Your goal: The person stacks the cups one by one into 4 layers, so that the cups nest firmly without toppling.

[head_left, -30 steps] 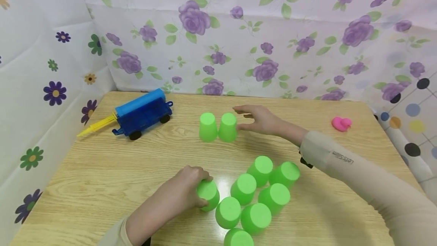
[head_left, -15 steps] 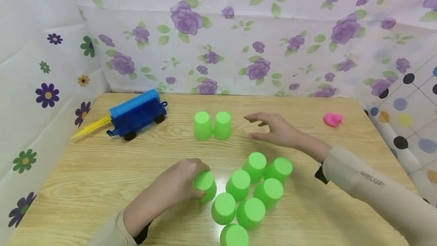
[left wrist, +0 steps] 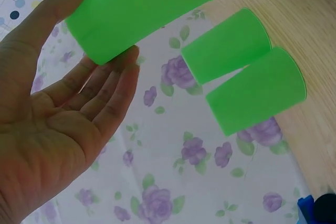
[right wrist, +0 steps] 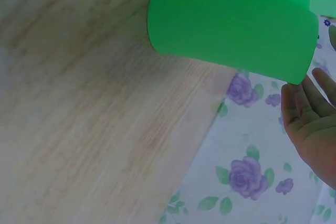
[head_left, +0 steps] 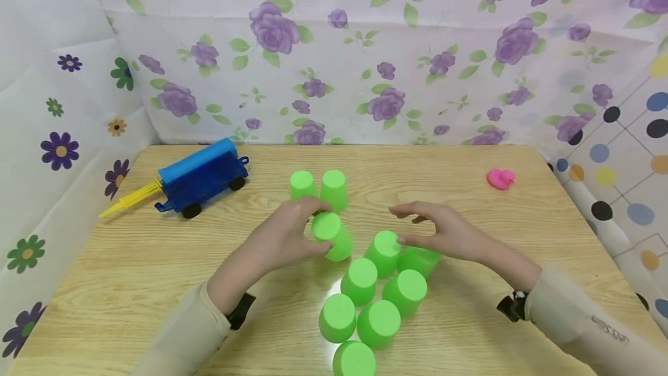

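Observation:
My left hand (head_left: 279, 234) pinches an upside-down green cup (head_left: 337, 239) between thumb and fingers, just in front of two more upturned cups. In the left wrist view the thumb and fingertips grip the narrow end of this held cup (left wrist: 142, 11), and the back pair of cups (left wrist: 257, 93) lies beyond it. My right hand (head_left: 451, 231) hovers at the back of a cluster of several upturned green cups (head_left: 360, 280), its fingers loosely bent and holding nothing. The right wrist view has a large green cup (right wrist: 236, 24) beside the right hand (right wrist: 317, 124).
A blue toy wagon (head_left: 203, 181) carrying a light-blue cylinder with a yellow pointed end stands at the back left. A pink rubber duck (head_left: 501, 179) sits at the back right. Flowered sheets (head_left: 339, 51) rise behind the wooden table (head_left: 130, 283).
My left hand has carried its cup from beside the cluster away from me, toward the back pair. The right hand has drawn away from that pair, back toward the cluster.

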The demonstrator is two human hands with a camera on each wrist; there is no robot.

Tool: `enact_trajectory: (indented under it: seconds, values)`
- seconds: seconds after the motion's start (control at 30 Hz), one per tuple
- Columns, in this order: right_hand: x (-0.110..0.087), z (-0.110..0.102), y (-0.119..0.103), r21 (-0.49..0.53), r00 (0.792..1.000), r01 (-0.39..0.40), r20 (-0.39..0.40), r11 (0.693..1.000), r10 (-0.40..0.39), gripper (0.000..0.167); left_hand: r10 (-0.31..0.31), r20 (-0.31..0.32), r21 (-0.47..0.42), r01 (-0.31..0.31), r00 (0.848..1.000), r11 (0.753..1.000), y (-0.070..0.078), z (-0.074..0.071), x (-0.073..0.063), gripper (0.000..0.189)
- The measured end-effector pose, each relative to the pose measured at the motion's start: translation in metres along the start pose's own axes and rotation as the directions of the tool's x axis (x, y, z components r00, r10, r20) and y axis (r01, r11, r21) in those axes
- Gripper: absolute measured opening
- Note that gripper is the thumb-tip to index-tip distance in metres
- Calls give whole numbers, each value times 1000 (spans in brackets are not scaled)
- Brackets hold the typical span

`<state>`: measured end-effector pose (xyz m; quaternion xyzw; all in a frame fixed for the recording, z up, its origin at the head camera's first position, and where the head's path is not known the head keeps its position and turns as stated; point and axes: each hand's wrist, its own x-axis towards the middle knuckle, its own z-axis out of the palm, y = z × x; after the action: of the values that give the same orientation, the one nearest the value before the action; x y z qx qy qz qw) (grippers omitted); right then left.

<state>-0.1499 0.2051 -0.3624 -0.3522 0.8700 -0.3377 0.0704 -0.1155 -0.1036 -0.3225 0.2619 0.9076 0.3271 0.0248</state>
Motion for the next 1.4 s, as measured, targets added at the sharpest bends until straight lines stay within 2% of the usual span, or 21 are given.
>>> enact_trajectory:
  seconds: [0.3, 0.43, 0.63, 0.77, 1.0, 1.17, 1.4]
  values:
    - [-29, 10, 11, 8, 997, -55, -59, 998, 55, 51, 74, -59, -60, -77, 996, 995, -1, 7, 27, 46]
    - [-40, 10, 14, 18, 994, -82, -69, 996, 83, 54, 93, -99, -44, -98, 991, 994, -2, 9, 43, 45]
    - [-57, 14, 19, 46, 992, -112, -52, 993, 115, 61, 93, -123, -9, -95, 988, 995, -5, 16, 67, 48]
    - [-64, 18, 22, 31, 990, -125, -68, 992, 127, 63, 80, -97, 6, -80, 992, 997, -8, 21, 82, 49]
    - [-68, 23, 21, 39, 985, -97, -137, 994, 102, 53, 48, -32, 79, -45, 998, 996, -13, 28, 103, 50]
    - [-68, 23, 19, 58, 982, -133, -128, 989, 139, 50, 23, 13, 114, -24, 1000, 993, -16, 33, 113, 51]
    - [-70, 23, 20, 60, 980, -159, -110, 985, 165, 48, -27, 65, 93, 21, 998, 995, -20, 38, 124, 52]
